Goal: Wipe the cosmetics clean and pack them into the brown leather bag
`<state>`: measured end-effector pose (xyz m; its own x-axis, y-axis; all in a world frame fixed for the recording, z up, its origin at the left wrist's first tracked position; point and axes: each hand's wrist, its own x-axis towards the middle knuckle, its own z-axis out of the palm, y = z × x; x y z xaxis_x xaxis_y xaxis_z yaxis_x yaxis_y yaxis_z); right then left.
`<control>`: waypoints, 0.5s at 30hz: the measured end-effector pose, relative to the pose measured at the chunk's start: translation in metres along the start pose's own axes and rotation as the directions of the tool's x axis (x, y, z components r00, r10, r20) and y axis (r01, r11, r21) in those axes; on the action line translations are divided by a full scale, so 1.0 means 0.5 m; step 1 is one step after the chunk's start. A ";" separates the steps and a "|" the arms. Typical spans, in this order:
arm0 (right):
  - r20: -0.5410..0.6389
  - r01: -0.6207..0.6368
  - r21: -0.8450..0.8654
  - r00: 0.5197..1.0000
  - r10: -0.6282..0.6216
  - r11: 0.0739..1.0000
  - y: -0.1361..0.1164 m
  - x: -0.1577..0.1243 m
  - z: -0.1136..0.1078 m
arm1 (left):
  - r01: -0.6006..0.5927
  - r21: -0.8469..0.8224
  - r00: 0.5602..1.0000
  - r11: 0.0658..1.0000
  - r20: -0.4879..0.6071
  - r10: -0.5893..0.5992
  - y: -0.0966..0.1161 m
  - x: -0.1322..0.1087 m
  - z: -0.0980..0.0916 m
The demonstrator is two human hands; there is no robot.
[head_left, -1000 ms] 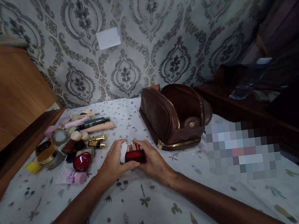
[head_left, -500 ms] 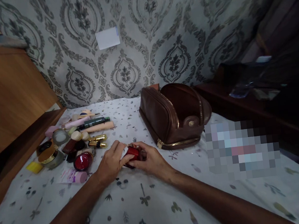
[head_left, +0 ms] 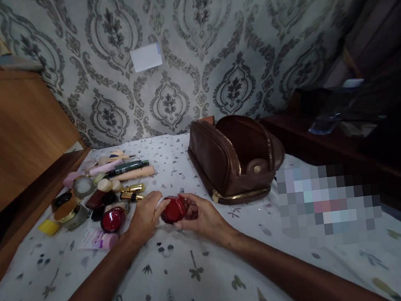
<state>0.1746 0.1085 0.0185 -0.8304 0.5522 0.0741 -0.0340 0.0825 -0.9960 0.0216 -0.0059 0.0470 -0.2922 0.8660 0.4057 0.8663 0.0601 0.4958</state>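
Note:
A glossy red many-sided case [head_left: 174, 209], like a makeup compact, is held between my two hands low over the cloth. My left hand [head_left: 145, 216] grips its left side, thumb along the top edge; a whitish scrap shows by these fingers, its kind unclear. From the right, my right hand [head_left: 205, 215] pinches the case between thumb and curled fingers. Beside my left wrist lie a round compact with a red top [head_left: 113, 220] and a pink-and-white tube [head_left: 100, 239]. A brown leather cosmetic bag [head_left: 212, 161] stands unzipped beyond my right hand.
Several cosmetics are clustered at left, among them a gold-lidded jar [head_left: 67, 210], a dark green tube [head_left: 130, 166], a peach tube [head_left: 136, 173] and a yellow piece [head_left: 49, 227]. A blurred-out patch [head_left: 326, 206] lies right. A wooden cabinet [head_left: 12, 123] borders the left side.
The red case has turned so its broad many-sided face shows upward. My hands have shifted slightly around it, and less of the whitish scrap shows. The whole view has moved a little.

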 end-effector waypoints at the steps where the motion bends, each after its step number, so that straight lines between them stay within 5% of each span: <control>1: 0.004 0.006 -0.021 1.000 -0.006 1.000 -0.003 0.000 -0.001 | 0.026 -0.054 1.000 0.998 0.005 -0.026 0.000 0.001 0.001; 7: 0.055 0.197 -0.355 0.980 -0.190 0.914 -0.021 -0.014 -0.001 | 0.129 -0.268 0.992 0.955 0.024 -0.127 0.006 0.002 0.010; 15: 0.141 0.250 -0.480 0.968 -0.208 0.841 -0.026 -0.018 -0.003 | 0.023 -0.188 0.989 0.982 0.145 0.005 0.020 -0.005 -0.009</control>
<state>0.1834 0.1037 0.0311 -0.8751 0.4004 0.2718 0.0304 0.6060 -0.7949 0.0290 -0.0096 0.0544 -0.2265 0.9291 0.2923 0.7679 -0.0143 0.6404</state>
